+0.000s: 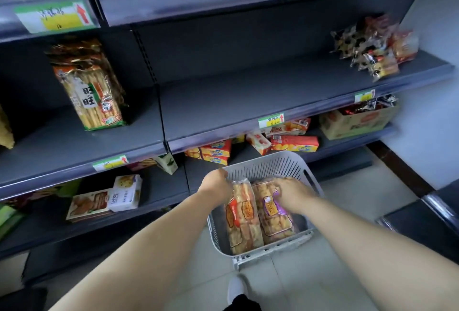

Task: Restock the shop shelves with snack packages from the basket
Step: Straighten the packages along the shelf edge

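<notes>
The left hand's [218, 182] fingertips are hidden behind the far end of the red-label package [242, 219], and the writing on the price tags [53, 16] is too blurred to read. The top shelf is cut off at the frame edge, as is a yellow bag [5, 129] at far left. The orange boxes [294, 143] on the low shelf lie partly tucked under the edge of the middle shelf [248, 97] above them.

A tall cracker bag [89, 84] stands upright on the left part of the middle shelf. A heap of small wrapped snacks [375, 47] sits at that shelf's far right, with a cardboard carton [357, 123] below it. Biscuit boxes [104, 199] lie on the lower left shelf. A white shoe [236, 286] shows on the tiled floor [347, 199].

The slotted basket [268, 164] rests on the floor in front of the shelves and holds two packages side by side, touching. Both bare forearms reach down into it from the near edge. The left hand curls over the far end of the red-label package and grips it. The right hand [293, 194] lies on the far end of the purple-label package [273, 216], fingers bent round it in a grasp.
</notes>
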Demonstrator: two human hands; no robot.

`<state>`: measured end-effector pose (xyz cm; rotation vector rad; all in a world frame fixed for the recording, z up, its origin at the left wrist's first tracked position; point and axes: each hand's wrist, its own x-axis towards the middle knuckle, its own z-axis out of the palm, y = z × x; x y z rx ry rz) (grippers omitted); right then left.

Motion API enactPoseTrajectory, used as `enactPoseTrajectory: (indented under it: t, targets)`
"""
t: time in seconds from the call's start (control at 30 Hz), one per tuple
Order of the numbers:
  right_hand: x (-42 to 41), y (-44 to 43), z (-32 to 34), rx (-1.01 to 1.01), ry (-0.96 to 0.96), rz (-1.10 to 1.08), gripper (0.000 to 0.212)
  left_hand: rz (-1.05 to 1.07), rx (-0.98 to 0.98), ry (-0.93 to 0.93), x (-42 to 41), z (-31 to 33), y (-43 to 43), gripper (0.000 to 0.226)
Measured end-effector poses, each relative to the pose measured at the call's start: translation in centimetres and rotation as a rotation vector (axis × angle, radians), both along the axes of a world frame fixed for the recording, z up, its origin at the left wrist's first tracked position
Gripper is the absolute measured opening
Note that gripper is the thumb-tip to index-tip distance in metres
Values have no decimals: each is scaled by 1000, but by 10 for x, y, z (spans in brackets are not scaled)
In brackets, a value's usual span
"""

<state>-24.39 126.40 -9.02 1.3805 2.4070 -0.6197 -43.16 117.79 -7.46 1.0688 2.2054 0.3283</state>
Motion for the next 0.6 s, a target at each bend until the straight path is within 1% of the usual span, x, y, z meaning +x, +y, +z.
enactPoseTrajectory:
  t: [0.03, 0.27, 0.37, 0.43, 0.5, 0.6]
  targets:
    - [1, 3, -7, -18, -4, -23, 45, -12, -18, -8, 1, -9, 3, 35]
    - [6, 14, -50, -123, -35, -98, 42, 13, -181, -91, 6, -63, 16, 28]
    - [10, 19, -62, -174, -31, -122, 40, 56, -247, -144, 10, -81, 21, 38]
    - [11, 26, -68, -175, -14, -95, 30, 112, -269, -185, 12, -93, 24, 50]
    - [10, 36, -75, -179, -6, -57, 23, 161, -277, -197, 14, -103, 27, 53]
    - [10, 52, -89, -189, -6, 1, 34, 246, -292, -204, 18, -116, 29, 50]
